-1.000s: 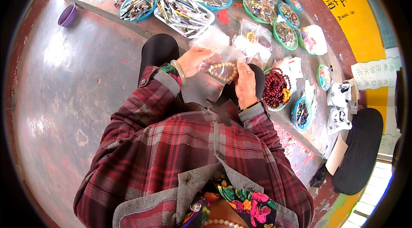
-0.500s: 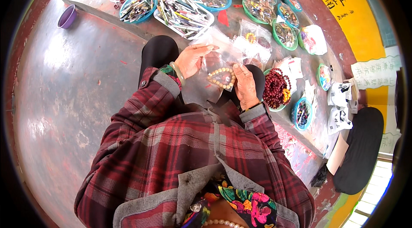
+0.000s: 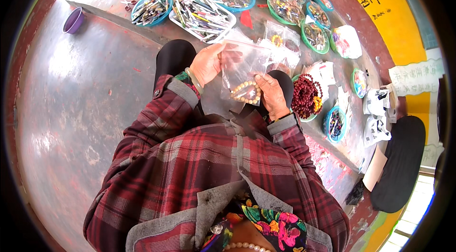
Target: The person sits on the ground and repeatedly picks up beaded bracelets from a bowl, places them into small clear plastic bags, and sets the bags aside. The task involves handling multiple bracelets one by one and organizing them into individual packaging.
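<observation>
Holding clear plastic bag btwn both hands, above dark-clad knees. Gripping its upper L side w/ L hand, w/ fingers partly visible thru plastic; can't tell if behind or inside it. Pinching its R edge w/ R hand, w/ thumb on near face. Carrying loop of pale tan beads low in bag, just L of R hand & below L fingers. Wearing pale bangle on L wrist, plaid sleeves on both arms. Facing, beyond L hand, white tray heaped w/ pens; farther L of it, blue bowl of more pens, near scissors; well L of L hand, purple bowl. Having, just beyond R hand, other clear bags, incl. one w/ yellow bead ring. Flanked, just R of R hand, by dark red bead strands w/ some yellow beads, heaped in bowl; a bit farther R, by blue basket w/ dark contents too small to ID. Backed, well beyond R hand, by cluster of green & blue baskets w/ mixed small items.
</observation>
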Tool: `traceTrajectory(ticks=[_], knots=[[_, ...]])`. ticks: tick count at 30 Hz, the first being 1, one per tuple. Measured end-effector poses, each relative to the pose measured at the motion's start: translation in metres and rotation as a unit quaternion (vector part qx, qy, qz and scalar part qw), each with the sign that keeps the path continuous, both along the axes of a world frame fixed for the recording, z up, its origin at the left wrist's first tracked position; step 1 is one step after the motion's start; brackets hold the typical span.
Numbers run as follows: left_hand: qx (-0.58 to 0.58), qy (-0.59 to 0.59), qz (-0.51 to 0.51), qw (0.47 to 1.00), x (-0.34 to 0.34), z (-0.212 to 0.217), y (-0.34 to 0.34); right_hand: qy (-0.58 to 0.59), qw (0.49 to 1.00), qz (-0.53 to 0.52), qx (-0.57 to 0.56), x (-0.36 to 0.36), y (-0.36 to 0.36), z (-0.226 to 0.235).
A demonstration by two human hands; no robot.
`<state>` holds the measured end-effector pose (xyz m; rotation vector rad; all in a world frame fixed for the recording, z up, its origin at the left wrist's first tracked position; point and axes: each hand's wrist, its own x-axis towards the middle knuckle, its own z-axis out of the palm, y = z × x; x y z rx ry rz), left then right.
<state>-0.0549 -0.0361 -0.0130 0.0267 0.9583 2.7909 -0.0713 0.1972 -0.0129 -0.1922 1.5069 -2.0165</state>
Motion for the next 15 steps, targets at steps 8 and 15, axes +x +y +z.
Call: traceTrajectory(ticks=[8, 15], knots=[[-0.048, 0.001, -0.137, 0.989, 0.003, -0.014, 0.011, -0.042, 0.997, -0.029, -0.060, -0.009, 0.001, -0.003], [-0.136, -0.056, -0.184, 0.972, 0.009, 0.002, 0.020, -0.053, 0.992, -0.055, -0.100, -0.011, 0.003, -0.009]])
